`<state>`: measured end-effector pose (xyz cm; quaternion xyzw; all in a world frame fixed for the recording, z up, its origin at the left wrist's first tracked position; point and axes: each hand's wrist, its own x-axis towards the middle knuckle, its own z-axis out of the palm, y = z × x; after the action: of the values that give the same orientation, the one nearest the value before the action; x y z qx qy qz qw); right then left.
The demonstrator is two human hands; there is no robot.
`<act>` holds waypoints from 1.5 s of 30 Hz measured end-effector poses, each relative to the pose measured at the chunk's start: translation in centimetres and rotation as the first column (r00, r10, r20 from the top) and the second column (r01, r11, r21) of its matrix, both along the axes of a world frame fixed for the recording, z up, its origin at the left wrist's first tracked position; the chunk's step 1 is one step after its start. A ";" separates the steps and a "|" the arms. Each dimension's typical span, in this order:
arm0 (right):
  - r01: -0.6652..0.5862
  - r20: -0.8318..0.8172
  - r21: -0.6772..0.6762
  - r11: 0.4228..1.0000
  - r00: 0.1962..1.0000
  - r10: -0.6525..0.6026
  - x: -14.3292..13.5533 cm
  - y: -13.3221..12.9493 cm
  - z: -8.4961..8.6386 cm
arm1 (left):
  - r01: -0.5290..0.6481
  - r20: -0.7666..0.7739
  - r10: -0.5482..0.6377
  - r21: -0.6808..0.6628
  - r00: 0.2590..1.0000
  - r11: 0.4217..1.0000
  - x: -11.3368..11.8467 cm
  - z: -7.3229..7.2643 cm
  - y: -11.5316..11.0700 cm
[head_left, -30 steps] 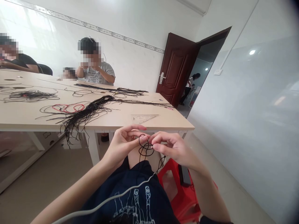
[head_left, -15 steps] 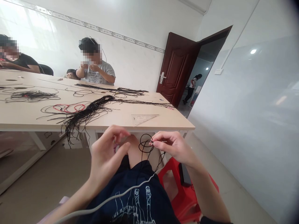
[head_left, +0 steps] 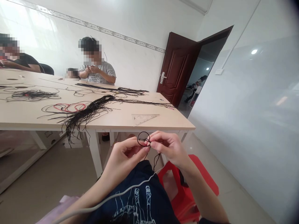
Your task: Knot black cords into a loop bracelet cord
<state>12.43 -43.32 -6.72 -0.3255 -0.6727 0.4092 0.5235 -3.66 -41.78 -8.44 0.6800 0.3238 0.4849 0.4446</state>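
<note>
Left hand: the left hand point(head_left: 126, 152) was closed at thumb and fingers, and appeared to pinch the lower part of the loop in the black cord point(head_left: 137, 138), the contact being partly hidden.
Right hand: the right hand point(head_left: 174, 147) pinched the same cord between thumb and forefinger, its fingertips just beside those of the left.
Black cord: it was held above the lap, in front of the near table edge, with a round loop standing up between the hands and thin strands hanging below.
White cable: the white cable point(head_left: 116, 194) ran diagonally across the dark printed clothing.
Table: the table point(head_left: 112, 123) bore a transparent set square point(head_left: 146, 118) near its front edge; to the left lay a black cord bundle point(head_left: 91, 109), its loose ends hanging over the edge, with a red cord point(head_left: 80, 105) beside it.
Red stool: the red stool point(head_left: 203, 174) stood below the right forearm.
Far side: a person in a grey shirt point(head_left: 101, 73) sat with both hands raised together.
</note>
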 end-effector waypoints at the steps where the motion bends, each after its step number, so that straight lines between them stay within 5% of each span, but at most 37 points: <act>1: 0.001 0.014 0.004 1.000 1.000 -0.001 0.0 -0.1 0.0 | 0.049 0.037 -0.046 -0.079 0.998 0.996 0.1 -0.1 0.1; 3: 0.004 0.068 0.021 1.000 0.998 -0.005 0.0 -0.3 0.1 | 0.138 0.121 -0.117 -0.188 0.986 0.973 0.3 -0.2 0.4; 6: 0.056 0.218 0.099 0.994 0.973 -0.076 0.3 -0.8 0.5 | 0.160 0.172 -0.128 -0.183 0.977 0.970 0.1 -0.3 0.6; 11: 0.259 0.353 0.303 0.917 0.864 -0.360 0.6 -1.2 0.8 | -0.034 0.135 0.006 0.207 0.991 0.978 -0.7 -0.3 -0.8; 13: 0.286 0.352 0.349 0.892 0.843 -0.408 0.5 -1.0 0.8 | 0.022 0.171 -0.064 0.239 0.983 0.971 -0.9 -0.4 -1.5; 18: 0.342 0.332 0.419 0.841 0.804 -0.493 0.4 -0.2 0.5 | 0.401 0.365 -0.346 -0.086 0.864 0.912 -1.1 -0.7 -1.8; 22: 0.401 0.313 0.457 0.794 0.763 -0.566 0.9 0.7 0.5 | 0.510 0.465 -0.388 -0.170 0.796 0.843 -1.7 -0.1 -1.6; 28: 0.498 0.208 0.498 0.710 0.726 -0.655 2.1 2.0 0.9 | 0.687 0.477 -0.509 -0.357 0.717 0.633 -3.6 0.4 -1.2; 34: 0.425 0.228 0.422 0.801 0.805 -0.547 2.0 1.3 1.2 | 0.687 0.339 -0.617 -0.525 0.710 0.502 -3.2 -1.1 1.5; 37: 0.374 0.228 0.400 0.837 0.844 -0.486 1.6 0.9 1.2 | 0.683 0.313 -0.626 -0.506 0.714 0.526 -1.6 -1.8 2.6; 43: 0.332 0.327 0.392 0.858 0.821 -0.468 1.3 1.1 0.8 | 0.608 0.416 -0.460 -0.368 0.785 0.704 0.4 -1.1 2.0; 45: 0.357 0.349 0.416 0.837 0.787 -0.509 1.5 1.4 0.6 | 0.616 0.448 -0.446 -0.374 0.775 0.693 0.1 -0.6 1.3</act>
<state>13.90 -41.91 -6.10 -0.4662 -0.7382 0.0727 0.4822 -3.59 -40.44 -9.05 0.5160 0.1470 0.3359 0.7742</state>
